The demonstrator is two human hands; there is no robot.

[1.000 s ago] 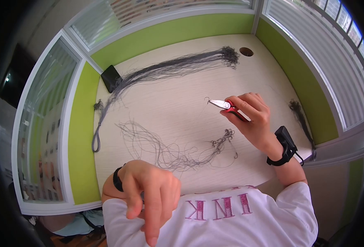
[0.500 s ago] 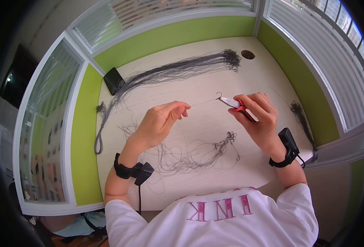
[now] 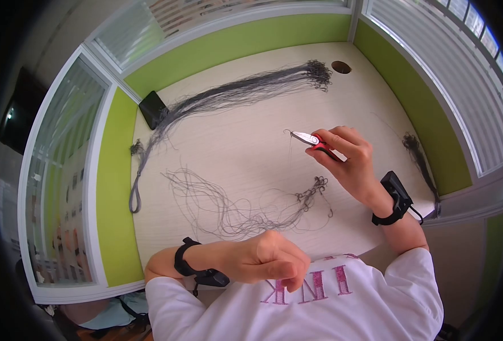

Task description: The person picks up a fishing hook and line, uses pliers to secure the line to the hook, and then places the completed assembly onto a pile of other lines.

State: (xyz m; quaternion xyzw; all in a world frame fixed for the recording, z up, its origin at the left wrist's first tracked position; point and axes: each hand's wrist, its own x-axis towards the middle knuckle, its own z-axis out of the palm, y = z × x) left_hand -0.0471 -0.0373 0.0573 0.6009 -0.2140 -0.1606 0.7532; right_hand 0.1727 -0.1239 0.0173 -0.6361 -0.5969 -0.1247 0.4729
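My right hand (image 3: 345, 159) is wrapped round small pliers (image 3: 313, 141) with red and black handles. A fish hook (image 3: 288, 132) sits at the tips of the jaws, and a thin line dangles below it. My left hand (image 3: 274, 262) is closed, low in front of the shirt, thumb against the curled fingers; whether anything thin is in them I cannot make out. Between my hands and the table's front edge lies a loose bundle of lines (image 3: 223, 199), with several hooks (image 3: 314, 192) gathered at its right end.
A long grey bundle of hooked lines (image 3: 234, 85) stretches across the back of the table (image 3: 234, 153), beside a black box (image 3: 153, 110). Another dark bundle (image 3: 416, 156) lies along the right edge. Green partitions (image 3: 245, 42) surround the table, which has a round hole (image 3: 341, 67).
My left hand has let the taut line go slack and come down towards my chest. The pliers and hook have shifted slightly left, and the line now hangs down.
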